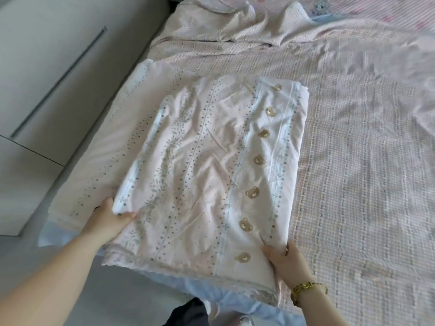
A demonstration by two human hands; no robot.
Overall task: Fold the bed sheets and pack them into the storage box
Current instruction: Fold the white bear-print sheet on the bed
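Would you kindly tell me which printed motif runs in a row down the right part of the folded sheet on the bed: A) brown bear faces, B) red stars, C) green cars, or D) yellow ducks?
A: a row of brown bear faces runs along the right part of the folded sheet, from its far edge down to the near edge beside the right hand.

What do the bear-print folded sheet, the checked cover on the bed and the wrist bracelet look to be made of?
Folded sheet: thin, smooth woven cloth, probably cotton, matte; it takes fine, sharp creases.
Checked cover: thicker puckered weave, like seersucker; it has a ridged grid texture.
Bracelet: gold-coloured metal, shiny; the links glint.
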